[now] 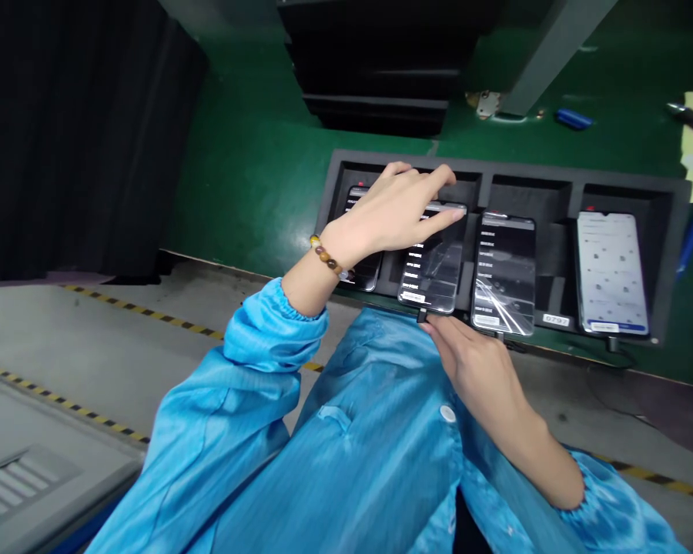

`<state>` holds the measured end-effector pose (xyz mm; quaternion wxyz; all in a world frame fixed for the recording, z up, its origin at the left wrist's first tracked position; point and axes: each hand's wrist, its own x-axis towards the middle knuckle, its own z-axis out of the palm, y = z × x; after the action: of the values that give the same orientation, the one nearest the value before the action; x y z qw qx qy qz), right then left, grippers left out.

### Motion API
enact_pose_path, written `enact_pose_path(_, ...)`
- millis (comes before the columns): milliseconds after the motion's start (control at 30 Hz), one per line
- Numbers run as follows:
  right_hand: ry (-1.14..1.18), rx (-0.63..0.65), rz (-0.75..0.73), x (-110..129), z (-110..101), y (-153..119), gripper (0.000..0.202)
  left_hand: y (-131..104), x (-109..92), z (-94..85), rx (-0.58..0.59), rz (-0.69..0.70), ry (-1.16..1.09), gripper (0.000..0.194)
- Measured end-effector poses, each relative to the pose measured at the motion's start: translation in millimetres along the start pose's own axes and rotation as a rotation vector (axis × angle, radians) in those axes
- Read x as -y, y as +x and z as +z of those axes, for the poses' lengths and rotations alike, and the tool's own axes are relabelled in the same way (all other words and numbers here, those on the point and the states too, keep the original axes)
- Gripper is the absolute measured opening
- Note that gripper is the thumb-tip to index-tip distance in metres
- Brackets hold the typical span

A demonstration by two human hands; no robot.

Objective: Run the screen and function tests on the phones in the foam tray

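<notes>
My left hand (393, 208) reaches across the upper part of the second smartphone (433, 269) from the left. Its fingers are spread, with the thumb at the phone's top right corner. At that phone's bottom edge, my right hand (479, 362) pinches the black cable plug (422, 315); whether it is fully seated I cannot tell. The phone shows a dark screen with a white text list. Left of it, a first phone (369, 269) is partly hidden under my left hand and wrist. On the right lies a third phone (505, 269) with a similar dark list.
A black compartment tray (641, 175) holds the phones at the green table's (254, 154) edge. A fourth phone (612, 269) with a light screen has a cable at its bottom. Behind stand a grey post (554, 61), a blue cap (574, 118), and a pen (690, 118) on yellow paper.
</notes>
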<state>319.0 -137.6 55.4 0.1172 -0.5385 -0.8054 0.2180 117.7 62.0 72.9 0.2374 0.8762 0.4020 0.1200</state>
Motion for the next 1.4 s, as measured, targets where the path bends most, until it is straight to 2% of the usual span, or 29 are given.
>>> enact_pose_path(133, 0.116, 0.01, 0.059, 1.7, -4.7, 1.9, 0.039, 1.2, -1.2, -2.5, 0.02, -0.024, -0.012, 0.057)
enact_pose_path(233, 0.12, -0.01, 0.081, 5.3, -5.5, 1.8, 0.036, 3.0, -3.1, -2.0, 0.016, -0.036, -0.02, 0.06)
enact_pose_path(367, 0.046, -0.12, 0.0, 3.7, -10.5, -5.3, 0.026, -0.3, -6.1, -2.5, 0.0, -0.043, -0.01, 0.063)
enact_pose_path(433, 0.02, -0.262, -0.043, -5.1, -17.5, -12.7, 0.024, -9.6, -7.8, -4.1, -0.025, -0.032, 0.024, 0.058)
enact_pose_path(533, -0.021, -0.418, 0.04, -26.7, -27.4, -24.3, 0.039, -34.8, -11.5, -5.7, -0.081, -0.016, 0.084, 0.048)
enact_pose_path(667, -0.047, -0.361, 0.163, -50.6, -27.8, -32.9, 0.044, -73.9, -18.3, -0.3, -0.108, -0.008, 0.122, 0.039)
enact_pose_path(800, 0.001, -0.43, 0.204, -56.2, -22.7, -37.2, 0.045, -97.2, -24.8, 12.1, -0.107, -0.015, 0.152, 0.039)
enact_pose_path(967, 0.033, -0.553, 0.269, -66.3, -27.0, -44.9, 0.044, -105.1, -29.2, 21.6, -0.087, -0.036, 0.166, 0.04)
enact_pose_path(1033, 0.023, -0.615, 0.294, -79.9, -31.1, -50.1, 0.043, -107.4, -29.8, 21.1, -0.088, -0.043, 0.157, 0.041)
enact_pose_path(1200, -0.052, -0.891, 0.351, -127.4, -37.2, -73.8, 0.043, -115.3, -30.7, 16.8, -0.192, -0.045, 0.142, 0.043)
enact_pose_path(1300, -0.138, -0.858, 0.412, -143.3, -35.6, -90.7, 0.043, -117.0, -32.9, 18.9, -0.2, -0.031, 0.131, 0.041)
enact_pose_path(1400, -0.152, -0.795, 0.418, -142.3, -34.4, -100.9, 0.04, -113.5, -37.7, 22.7, -0.186, -0.017, 0.121, 0.041)
